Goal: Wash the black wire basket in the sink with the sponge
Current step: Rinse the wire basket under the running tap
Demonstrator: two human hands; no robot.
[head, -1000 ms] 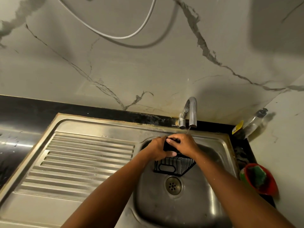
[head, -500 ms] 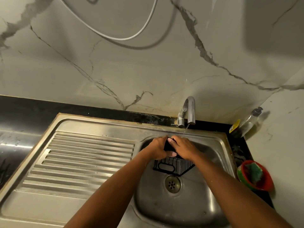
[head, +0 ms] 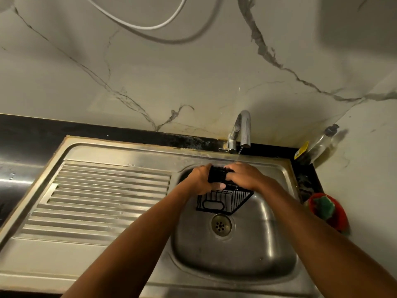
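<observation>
Both hands meet at the back of the sink (head: pixel 236 261), right under the tap (head: pixel 245 127), and that placing looks deliberate: a thin stream of water (head: pixel 239 153) falls just there, so whatever they work on gets wet as they scrub. The left hand (head: pixel 199 179) is clenched round a dark sponge (head: pixel 217 174), thumb underneath. The right hand (head: pixel 245 176) curls over the sponge from the other side, fingers on top, so the two grip it together against the far rim of the black wire basket (head: pixel 223 203).

That basket sits on the floor of the bowl, in its far half, just beyond the drain (head: pixel 221 225). I judge it was set there so that suds run straight down the hole, and so that the bowl takes its weight while the hands press. It stands upright with its open top facing up. The side carrying an oval wire loop faces the person, turned a little to their left, and one lower corner points toward the near right. Its long axis probably runs across the bowl from left to right, though the hands hide the far end.

Off to the right, on the dark desk (head: pixel 32 130), a red bowl (head: pixel 338 218) holds a green scourer (head: pixel 323 208), and a bottle (head: pixel 320 145) leans in the corner; neither is in use
</observation>
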